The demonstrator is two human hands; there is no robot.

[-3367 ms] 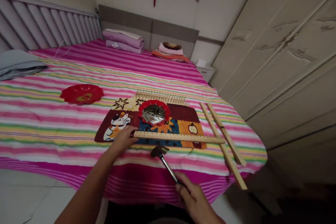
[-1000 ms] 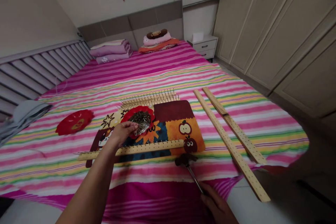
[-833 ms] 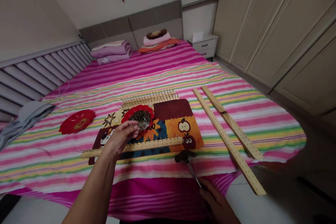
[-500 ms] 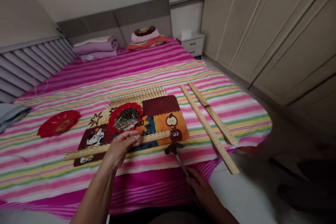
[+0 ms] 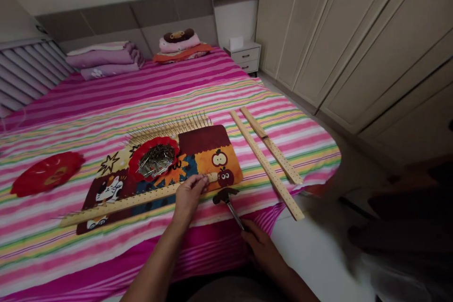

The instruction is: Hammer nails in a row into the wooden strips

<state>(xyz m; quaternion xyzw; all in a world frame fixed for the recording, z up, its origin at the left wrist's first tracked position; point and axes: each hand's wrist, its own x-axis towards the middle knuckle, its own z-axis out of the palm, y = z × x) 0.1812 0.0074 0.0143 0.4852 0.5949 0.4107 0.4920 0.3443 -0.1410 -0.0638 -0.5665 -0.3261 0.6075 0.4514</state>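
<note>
My left hand (image 5: 189,194) is closed in a pinch over the right part of a wooden strip (image 5: 152,197). Whatever its fingertips hold is too small to make out. Nails stick up along the strip's left part, and it lies across a patterned mat (image 5: 207,137). My right hand (image 5: 260,241) grips a hammer (image 5: 228,201) by its handle, the head resting low near the mat's front right edge. Behind the strip stands a red scalloped dish (image 5: 133,163) full of loose nails (image 5: 157,160).
Further back lies another strip (image 5: 170,127) with many upright nails. Two drilled wooden strips (image 5: 264,160) lie to the right, near the bed's edge. A red dish (image 5: 46,174) sits at the left on the striped sheet (image 5: 198,104). Folded bedding (image 5: 102,59) is by the headboard.
My left hand has moved right along the strip, towards its right end. My right hand still holds the hammer low. The whole view has shifted to the right.
</note>
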